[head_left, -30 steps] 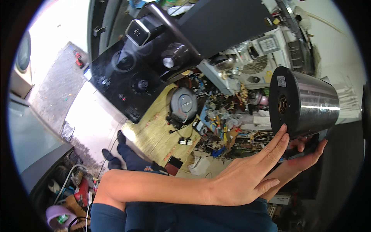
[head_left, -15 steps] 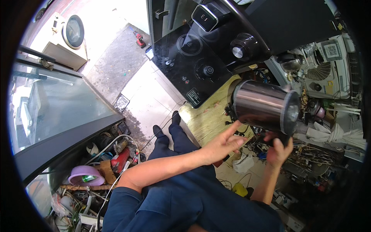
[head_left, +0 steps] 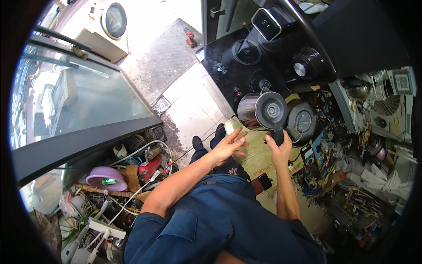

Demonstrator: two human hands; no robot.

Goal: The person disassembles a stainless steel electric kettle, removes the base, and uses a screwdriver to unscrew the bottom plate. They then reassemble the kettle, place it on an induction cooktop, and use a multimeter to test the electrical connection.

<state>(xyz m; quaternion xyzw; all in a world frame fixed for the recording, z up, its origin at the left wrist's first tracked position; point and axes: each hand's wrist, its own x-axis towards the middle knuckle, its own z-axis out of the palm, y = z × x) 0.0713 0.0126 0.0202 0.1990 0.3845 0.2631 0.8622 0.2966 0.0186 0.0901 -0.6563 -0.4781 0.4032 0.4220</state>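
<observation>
Held kettle [head_left: 271,110], purple basin [head_left: 94,178] (green object [head_left: 109,181] inside)

Blown-out daylight upper left — dim lower right

A silver kettle [head_left: 253,111] has a dark grey lid [head_left: 271,110] patterned with concentric rings and a black handle [head_left: 278,135]. The cooktop [head_left: 231,64] is glossy black with pale circles; the shirt [head_left: 198,215], navy; the plastic basin [head_left: 93,178], lilac; the cordless drill [head_left: 189,37], red and black.

Lit digits [head_left: 265,23] on the display [head_left: 269,29] — square code [head_left: 401,82] on pale panel [head_left: 412,82].
</observation>
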